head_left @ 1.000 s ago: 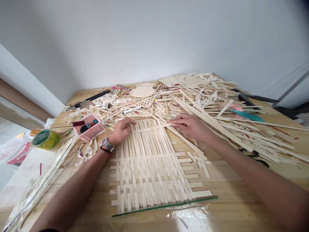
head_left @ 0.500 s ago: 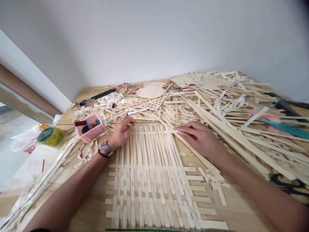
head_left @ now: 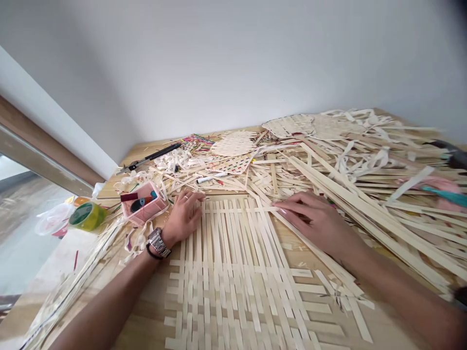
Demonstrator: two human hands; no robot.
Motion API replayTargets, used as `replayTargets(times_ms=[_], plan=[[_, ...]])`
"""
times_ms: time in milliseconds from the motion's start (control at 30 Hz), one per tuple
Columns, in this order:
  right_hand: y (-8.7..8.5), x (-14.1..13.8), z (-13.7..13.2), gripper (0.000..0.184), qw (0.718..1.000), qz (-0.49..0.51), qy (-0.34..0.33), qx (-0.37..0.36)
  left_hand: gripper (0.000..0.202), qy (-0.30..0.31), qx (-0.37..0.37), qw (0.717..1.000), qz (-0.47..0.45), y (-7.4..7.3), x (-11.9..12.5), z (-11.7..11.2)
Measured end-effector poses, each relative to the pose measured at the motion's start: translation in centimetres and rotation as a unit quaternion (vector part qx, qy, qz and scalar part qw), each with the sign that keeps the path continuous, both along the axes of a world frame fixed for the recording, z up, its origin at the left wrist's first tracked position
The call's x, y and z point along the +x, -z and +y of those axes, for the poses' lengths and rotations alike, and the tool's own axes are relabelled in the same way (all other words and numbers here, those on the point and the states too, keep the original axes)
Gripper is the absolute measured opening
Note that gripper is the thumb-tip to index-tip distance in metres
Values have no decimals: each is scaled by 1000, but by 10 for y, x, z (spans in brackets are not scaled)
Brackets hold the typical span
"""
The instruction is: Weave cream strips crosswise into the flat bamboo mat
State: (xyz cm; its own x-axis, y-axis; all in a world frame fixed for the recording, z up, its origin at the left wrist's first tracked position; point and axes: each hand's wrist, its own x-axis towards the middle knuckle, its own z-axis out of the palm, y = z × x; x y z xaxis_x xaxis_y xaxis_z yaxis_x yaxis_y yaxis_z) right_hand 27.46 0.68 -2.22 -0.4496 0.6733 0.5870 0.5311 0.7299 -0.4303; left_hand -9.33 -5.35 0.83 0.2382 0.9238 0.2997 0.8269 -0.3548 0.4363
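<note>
A flat mat of woven pale bamboo strips [head_left: 233,282] lies on the wooden table in front of me. My left hand [head_left: 184,216], with a metal watch at the wrist, rests on the mat's far left corner, fingers stretched over the strip ends. My right hand [head_left: 315,218] lies palm down at the far right corner, its fingertips pressing on the end of a crosswise strip [head_left: 241,210] that runs through the upright strips. Neither hand grips anything that I can see.
A big heap of loose bamboo strips [head_left: 365,184] covers the right and far side. A pink tray [head_left: 144,204] with small items and a green tape roll [head_left: 87,215] sit to the left. A dark knife-like tool [head_left: 149,158] and small woven pieces [head_left: 233,144] lie at the back.
The view has shifted so the mat sits lower and closer in frame. Both hands stay at the mat's far edge, the left one settling flatter on the strips.
</note>
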Motion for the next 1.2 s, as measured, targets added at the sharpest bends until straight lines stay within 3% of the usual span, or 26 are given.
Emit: replayTargets(times_ms=[100, 333, 567, 800, 1000, 1200], plan=[[0, 0, -1, 22, 1000, 1, 5, -4, 29, 19, -13, 999, -30, -2, -5, 1], [0, 2, -1, 21, 999, -10, -4, 33, 44, 53, -2, 996, -70, -5, -7, 1], [-6, -3, -11, 24, 996, -57, -14, 65, 41, 67, -9, 994, -85, -3, -2, 2], [2, -6, -13, 28, 996, -38, -57, 62, 50, 77, -9, 994, -72, -2, -5, 3], [2, -4, -12, 23, 997, -40, -48, 53, 58, 58, 23, 995, -76, 1, -6, 4], [1, -1, -11, 22, 999, -29, -24, 29, 46, 0, 44, 994, -99, 4, -7, 4]])
